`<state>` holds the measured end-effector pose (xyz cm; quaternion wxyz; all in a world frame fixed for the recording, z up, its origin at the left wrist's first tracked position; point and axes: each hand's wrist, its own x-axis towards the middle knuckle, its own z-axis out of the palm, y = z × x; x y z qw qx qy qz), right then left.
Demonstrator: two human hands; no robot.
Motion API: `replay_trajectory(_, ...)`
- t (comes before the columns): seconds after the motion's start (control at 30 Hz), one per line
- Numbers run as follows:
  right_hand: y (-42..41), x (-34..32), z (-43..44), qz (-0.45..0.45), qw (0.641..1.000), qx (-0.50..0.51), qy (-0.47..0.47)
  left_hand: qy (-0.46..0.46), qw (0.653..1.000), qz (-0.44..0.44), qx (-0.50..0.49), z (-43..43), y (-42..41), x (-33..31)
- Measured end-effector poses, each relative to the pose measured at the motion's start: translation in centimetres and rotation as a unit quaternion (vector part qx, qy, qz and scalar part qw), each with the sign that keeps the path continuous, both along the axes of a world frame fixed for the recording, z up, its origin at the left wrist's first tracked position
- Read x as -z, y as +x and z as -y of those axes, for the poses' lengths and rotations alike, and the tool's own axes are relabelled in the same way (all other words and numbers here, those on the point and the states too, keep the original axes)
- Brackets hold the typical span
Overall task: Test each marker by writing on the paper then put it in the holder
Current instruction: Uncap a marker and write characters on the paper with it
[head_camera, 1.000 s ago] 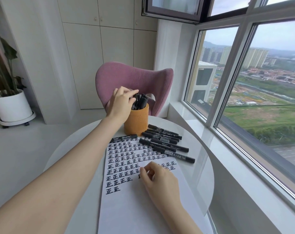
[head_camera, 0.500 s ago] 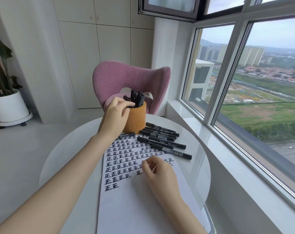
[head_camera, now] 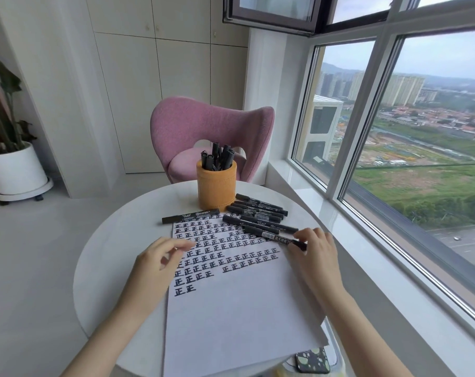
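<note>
Several markers [head_camera: 218,159] now stand in the orange holder [head_camera: 216,186]; the left hand [head_camera: 160,257], empty and relaxed, has withdrawn over the paper [head_camera: 230,308] as the right hand [head_camera: 316,248] pinches the next black marker [head_camera: 274,236].

Both your bare forearms come in from the near edge and angle toward each other. Your left grip [head_camera: 160,261] hangs palm-down, fingers loosely curled, thumb and forefinger close together, holding nothing. Your right grip [head_camera: 316,253] sits farther forward and to the right, knuckles up, its fingertips [head_camera: 305,234] curled round the near end of a marker [head_camera: 271,235].
</note>
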<state>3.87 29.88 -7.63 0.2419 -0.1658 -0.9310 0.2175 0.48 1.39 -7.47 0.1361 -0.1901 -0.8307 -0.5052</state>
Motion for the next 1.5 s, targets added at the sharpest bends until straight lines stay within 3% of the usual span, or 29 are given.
replay_trajectory(0.13,0.3,0.1,-0.5,0.003,1.0,-0.017,-0.009,0.005,1.0,-0.004,0.006,0.3,0.6,-0.1)
replay_trajectory(0.33,1.9,-1.1,0.9,-0.079,0.993,-0.067,-0.06,-0.003,1.0,-0.018,0.016,-0.3,1.3,-0.7)
replay_trajectory(0.57,3.9,-3.9,5.2,-0.047,0.96,-0.218,-0.169,-0.147,0.982,-0.106,0.061,-1.7,2.2,-1.8)
replay_trajectory(0.73,4.2,-4.5,7.2,-0.051,0.92,-0.275,-0.275,-0.16,0.98,-0.111,0.036,-1.6,2.3,-2.2)
replay_trajectory(0.9,4.3,-5.0,9.1,-0.06,0.819,-0.309,-0.48,-0.134,0.987,-0.068,0.063,-1.6,3.2,-2.1)
replay_trajectory(1.27,3.9,-5.1,13.3,-0.04,0.812,-0.354,-0.463,-0.108,0.99,-0.014,0.094,-0.4,4.7,-2.9)
replay_trajectory(1.4,4.0,-5.3,13.6,-0.033,0.815,-0.361,-0.453,-0.033,0.988,0.037,0.144,0.3,4.7,-3.0)
replay_trajectory(1.5,4.0,-5.2,13.7,-0.038,0.818,-0.352,-0.453,-0.029,0.986,0.041,0.158,0.5,4.7,-3.0)
